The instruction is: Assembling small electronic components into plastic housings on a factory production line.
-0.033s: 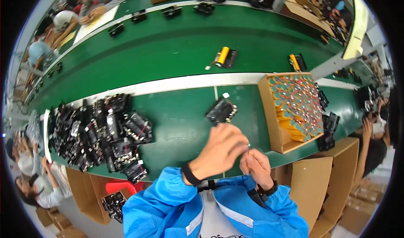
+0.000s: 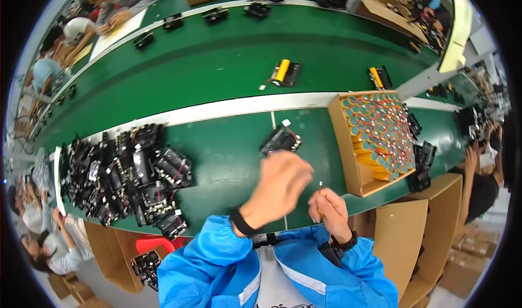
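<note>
1. Close to the body, two bare hands are raised over the green surface (image 2: 228,161), both coming out of bright blue jacket sleeves, each wrist wearing one dark band.
2. One left hand (image 2: 278,184) is loosely curled; its fingers are blurred, so I cannot tell whether they hold anything.
3. One right hand (image 2: 328,207) has its fingers pinched narrow on one thin pale wire end (image 2: 320,186), which sticks upright above the knuckles.
4. One black plastic holder with red wires (image 2: 281,140) lies alone on the surface just beyond the left hand, apart from both hands.
5. One large heap of like black holders (image 2: 122,174) covers the surface to the left; too many and too tangled to count.
6. One open cardboard box of cylindrical cells with teal and orange ends (image 2: 375,136) sits to the right, its cells packed in rows, too many to count.
7. Two black holders each carrying one yellow cell (image 2: 283,72) (image 2: 379,78) lie farther out on the green belt, well apart from each other.
</note>
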`<state>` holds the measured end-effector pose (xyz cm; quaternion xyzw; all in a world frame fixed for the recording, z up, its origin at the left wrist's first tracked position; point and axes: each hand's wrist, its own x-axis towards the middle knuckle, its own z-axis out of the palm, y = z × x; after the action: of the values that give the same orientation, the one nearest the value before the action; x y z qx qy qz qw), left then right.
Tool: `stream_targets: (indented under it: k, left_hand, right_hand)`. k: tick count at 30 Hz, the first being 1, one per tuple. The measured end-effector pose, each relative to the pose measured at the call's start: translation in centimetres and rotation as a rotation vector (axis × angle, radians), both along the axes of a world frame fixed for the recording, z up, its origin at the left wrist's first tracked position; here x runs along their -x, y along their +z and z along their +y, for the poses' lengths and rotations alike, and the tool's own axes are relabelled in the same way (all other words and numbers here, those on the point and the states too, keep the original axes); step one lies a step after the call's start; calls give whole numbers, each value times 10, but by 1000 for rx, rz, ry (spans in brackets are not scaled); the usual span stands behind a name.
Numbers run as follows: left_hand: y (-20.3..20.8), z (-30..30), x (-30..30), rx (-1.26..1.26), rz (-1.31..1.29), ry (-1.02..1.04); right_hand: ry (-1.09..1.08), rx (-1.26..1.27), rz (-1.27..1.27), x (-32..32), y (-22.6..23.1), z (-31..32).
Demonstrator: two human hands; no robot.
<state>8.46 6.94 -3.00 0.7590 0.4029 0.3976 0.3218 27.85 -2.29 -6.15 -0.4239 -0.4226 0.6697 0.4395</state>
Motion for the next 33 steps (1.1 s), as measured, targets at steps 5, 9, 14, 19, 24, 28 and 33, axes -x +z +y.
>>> stream_targets:
  k: [5, 9, 14, 19, 24, 28, 33]
  left_hand:
    - [-29, 36, -10, 126, 344, 325]
    - [-23, 47, 18, 261, 608, 47]
    - [-27, 55, 24, -233, 642, -17]
    - [-29, 24, -5, 67, 530, 539]
    - [-22, 35, -14, 482, 483, 489]
    - [-40, 31, 1, 356, 431, 415]
    - [-43, 10, 24, 182, 443, 271]
  right_hand:
    - [-227, 69, -11, 3, 9, 17]
    - [-221, 20, -38, 14, 4, 28]
    - [-189, 96, -43, 13, 1, 42]
    - [-179, 99, -87, 17, 4, 49]
    - [-125, 109, -96, 23, 7, 52]
    - [-102, 127, -50, 18, 7, 51]
    - [-41, 183, -8, 24, 7, 58]
